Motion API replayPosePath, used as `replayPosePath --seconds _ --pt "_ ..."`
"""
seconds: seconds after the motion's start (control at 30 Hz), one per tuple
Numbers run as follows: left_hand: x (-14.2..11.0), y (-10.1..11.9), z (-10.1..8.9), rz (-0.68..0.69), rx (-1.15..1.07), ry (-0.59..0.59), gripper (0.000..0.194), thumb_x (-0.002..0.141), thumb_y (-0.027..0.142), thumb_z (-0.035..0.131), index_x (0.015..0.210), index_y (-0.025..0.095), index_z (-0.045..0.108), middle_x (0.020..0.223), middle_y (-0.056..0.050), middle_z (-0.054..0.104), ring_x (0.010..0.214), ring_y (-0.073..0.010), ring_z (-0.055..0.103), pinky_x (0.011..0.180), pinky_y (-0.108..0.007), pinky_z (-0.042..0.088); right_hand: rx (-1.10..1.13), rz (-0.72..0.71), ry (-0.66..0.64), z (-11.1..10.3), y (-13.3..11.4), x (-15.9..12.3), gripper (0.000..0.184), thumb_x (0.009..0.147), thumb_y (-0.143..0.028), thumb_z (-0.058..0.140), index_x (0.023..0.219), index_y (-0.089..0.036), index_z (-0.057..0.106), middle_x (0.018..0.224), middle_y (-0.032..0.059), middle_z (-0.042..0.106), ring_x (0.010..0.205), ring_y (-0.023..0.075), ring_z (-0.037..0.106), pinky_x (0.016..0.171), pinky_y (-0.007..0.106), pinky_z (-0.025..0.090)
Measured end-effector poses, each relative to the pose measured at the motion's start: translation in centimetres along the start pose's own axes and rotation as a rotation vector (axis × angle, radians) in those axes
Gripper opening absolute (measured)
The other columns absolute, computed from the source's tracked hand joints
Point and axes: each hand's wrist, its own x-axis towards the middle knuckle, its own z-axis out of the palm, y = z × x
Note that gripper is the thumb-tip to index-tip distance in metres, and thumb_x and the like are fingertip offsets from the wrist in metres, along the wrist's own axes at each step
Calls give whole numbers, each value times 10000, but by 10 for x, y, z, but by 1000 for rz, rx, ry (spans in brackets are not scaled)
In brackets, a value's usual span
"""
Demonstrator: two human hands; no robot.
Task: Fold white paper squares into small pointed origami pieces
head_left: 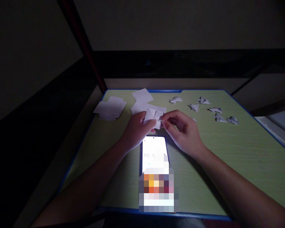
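A partly folded square of white paper (154, 116) is held up between my two hands, above the top end of a lit phone. My left hand (137, 128) grips its left side, thumb lying across the front and the other fingers mostly hidden behind. At the right edge, my right hand (181, 129) pinches the paper between thumb and forefinger. Creases and folded flaps show on the side facing me. Just behind the hands lie loose white paper sheets (142, 96), overlapping one another.
The phone (154, 147) lies face up near the front, its lower part pixelated. A stack of paper squares (110, 107) sits at the back left. Several small folded paper pieces (203, 100) are scattered at the back right. The green table (242, 158) has a blue edge.
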Motion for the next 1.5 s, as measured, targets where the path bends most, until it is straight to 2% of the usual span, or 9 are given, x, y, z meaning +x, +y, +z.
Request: replayPosePath --seconds 0.13,0.27,0.5,0.77,0.93,1.1,1.5 --pt "-1 1 2 27 62 63 124 738 207 544 797 117 606 731 -38 664 587 -119 625 526 -214 501 394 256 49 5 1 3 122 796 -273 652 795 -213 546 687 -20 603 606 133 580 617 304 464" --pt "-1 2 3 34 42 74 98 735 193 557 775 116 602 740 -37 667 593 -107 621 527 -199 512 416 377 -64 4 7 3 196 794 -352 674 721 -181 612 626 4 609 586 133 548 607 300 425" --pt "0 0 3 -14 -35 44 120 718 213 570 776 113 605 763 -54 673 653 -132 645 571 -229 552 303 355 -74 0 12 5 166 749 -316 717 700 -164 668 621 6 609 576 125 510 580 293 376" --pt "-1 1 3 -19 -62 39 165 690 233 555 792 111 598 727 -44 662 581 -113 614 521 -216 509 249 341 -39 2 10 5 213 713 -364 740 706 -161 677 593 -6 594 561 116 496 548 281 357" --pt "-1 2 0 10 -55 -21 148 707 247 548 762 116 590 698 -34 658 563 -101 600 521 -202 496 206 303 -14 0 12 4 173 749 -324 705 702 -161 674 600 -6 600 559 108 491 541 274 353" --pt "0 -1 1 22 -38 -18 211 752 314 585 803 110 605 746 -47 671 582 -99 615 513 -191 499 189 299 -16 0 10 4 168 740 -303 706 668 -163 648 577 -20 562 541 99 462 513 261 328" --pt "2 -8 -1 41 -37 -24 183 762 282 595 817 111 631 775 -61 695 595 -103 626 522 -194 506 129 296 -40 -1 8 4 173 750 -317 700 701 -157 658 593 -12 572 540 101 468 505 265 317"
